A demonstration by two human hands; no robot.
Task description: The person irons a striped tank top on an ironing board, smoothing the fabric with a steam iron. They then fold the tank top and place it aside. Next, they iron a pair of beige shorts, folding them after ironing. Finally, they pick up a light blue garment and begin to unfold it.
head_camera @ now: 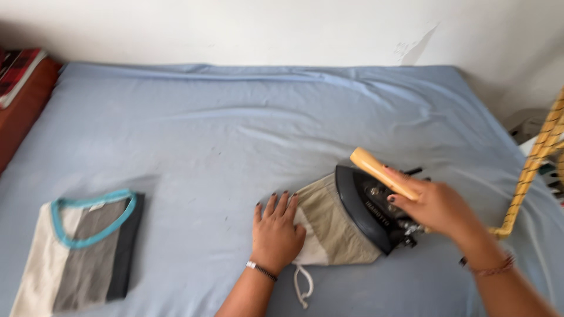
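Right hand [437,205] closed around the wooden handle [383,173] of a black iron [367,208]; grip firm, fingers wrapped over the handle's near end. Handle runs on a slant, upper left to lower right. Iron's pointed end seems to aim toward the lower right, broad curved edge facing left.

Left hand [276,232] open, palm down, fingers spread flat on the left edge of a small khaki garment [329,226], pinning it to the bed. A thin bracelet on that wrist.

Garment lies between the two hands, on the blue sheet [235,135], right of centre. Iron sits on its right portion, touching the cloth. Long axis of the garment roughly left to right, so the unpressed stretch lies leftward from the iron, toward the flat left hand. Right hand nearer the iron; left hand nearer the bare cloth. A white drawstring [302,287] trails off the lower edge.

Yellow braided cord [531,170] rises from behind the iron to the right edge of view.

Well apart, lower left: a folded shirt [88,246], grey and cream with a teal collar
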